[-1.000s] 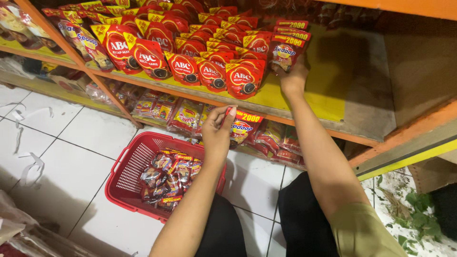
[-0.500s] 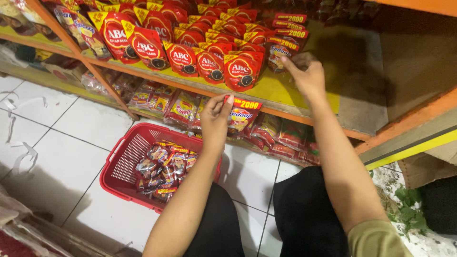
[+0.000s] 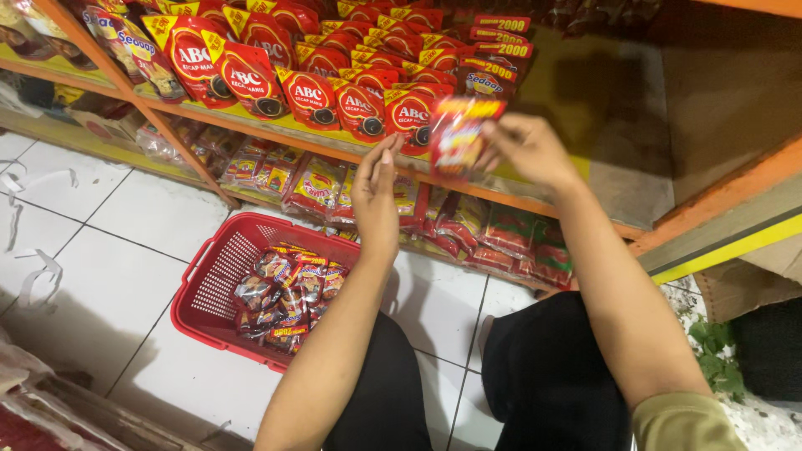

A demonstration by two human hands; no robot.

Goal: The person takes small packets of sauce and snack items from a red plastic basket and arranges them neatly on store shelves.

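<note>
The right hand has drawn back from the shelf, now pinching a red sachet just left of it, while the open left hand hovers beside, above a red basket.

orange shelf, red sauce pouches, tiled floor, red basket
</note>
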